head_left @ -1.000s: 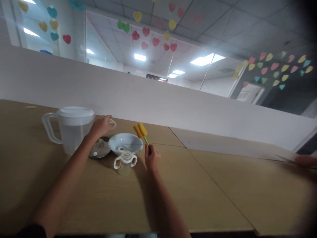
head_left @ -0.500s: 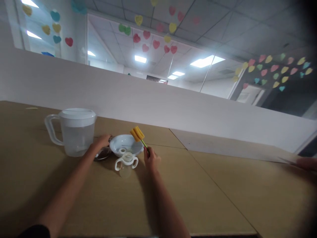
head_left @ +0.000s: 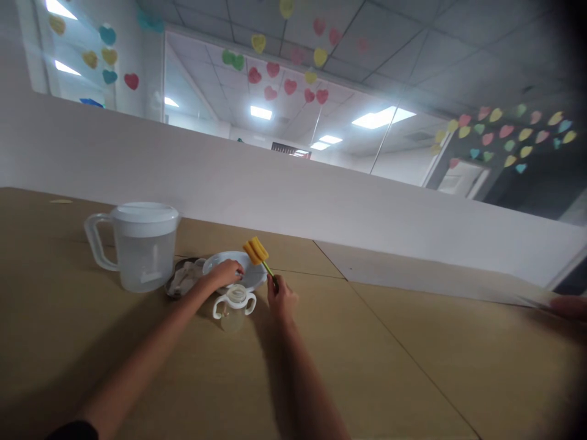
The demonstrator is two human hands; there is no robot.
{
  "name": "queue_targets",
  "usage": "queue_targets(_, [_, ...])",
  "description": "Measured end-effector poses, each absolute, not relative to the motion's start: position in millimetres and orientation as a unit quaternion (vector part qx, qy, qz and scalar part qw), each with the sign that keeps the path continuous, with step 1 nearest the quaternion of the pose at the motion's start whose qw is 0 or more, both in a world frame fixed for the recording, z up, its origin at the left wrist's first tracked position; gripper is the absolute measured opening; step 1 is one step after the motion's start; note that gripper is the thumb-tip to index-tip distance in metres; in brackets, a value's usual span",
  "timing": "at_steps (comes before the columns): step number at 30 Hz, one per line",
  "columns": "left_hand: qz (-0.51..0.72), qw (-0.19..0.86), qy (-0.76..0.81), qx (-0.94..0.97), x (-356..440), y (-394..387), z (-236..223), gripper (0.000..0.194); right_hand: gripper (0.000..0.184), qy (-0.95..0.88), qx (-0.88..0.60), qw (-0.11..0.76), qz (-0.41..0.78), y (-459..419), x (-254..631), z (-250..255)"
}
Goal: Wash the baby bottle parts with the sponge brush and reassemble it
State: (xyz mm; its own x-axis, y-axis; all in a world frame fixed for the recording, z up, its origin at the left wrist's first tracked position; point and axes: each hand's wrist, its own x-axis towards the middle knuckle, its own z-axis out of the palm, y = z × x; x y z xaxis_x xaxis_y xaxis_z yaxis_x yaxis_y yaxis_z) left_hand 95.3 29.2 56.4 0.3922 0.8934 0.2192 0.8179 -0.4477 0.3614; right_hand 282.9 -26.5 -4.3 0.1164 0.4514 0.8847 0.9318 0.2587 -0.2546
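My right hand point(head_left: 280, 298) is closed round the green stick of a yellow sponge brush point(head_left: 256, 250), whose head points up over a white bowl point(head_left: 254, 276). My left hand point(head_left: 224, 272) reaches into that bowl, fingers curled over something small and white that I cannot make out. Just in front of the bowl stands a small clear two-handled baby cup point(head_left: 233, 305). A clear water pitcher point(head_left: 142, 245) with a white lid stands to the left.
A small metal dish point(head_left: 180, 280) with a pale object in it lies between pitcher and bowl. A white partition wall point(head_left: 321, 201) runs along the far edge of the wooden table point(head_left: 413, 366). Another person's hand point(head_left: 568, 304) shows at the far right.
My left hand moved right, from beside the pitcher, past the metal dish, into the bowl. The right hand kept hold of the brush and hardly moved.
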Motion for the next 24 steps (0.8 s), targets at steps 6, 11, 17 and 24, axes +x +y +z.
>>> queue_targets(6, [0.181, 0.088, 0.519, 0.831, 94, 31, 46, 0.025, 0.055, -0.621, -0.558, 0.496, -0.240, -23, 283, -8])
queue_targets(11, [0.171, 0.078, 0.517, 0.835, 94, 33, 46, 0.025, 0.051, -0.625, -0.556, 0.494, -0.236, -21, 283, -10])
queue_targets(17, [0.179, 0.072, 0.517, 0.834, 93, 30, 48, 0.022, 0.056, -0.621, -0.560, 0.499, -0.229, -22, 283, -8])
queue_targets(24, [0.267, 0.064, 0.509, 0.816, 81, 25, 80, 0.029, 0.057, -0.630, -0.554, 0.496, -0.226, -25, 283, -6])
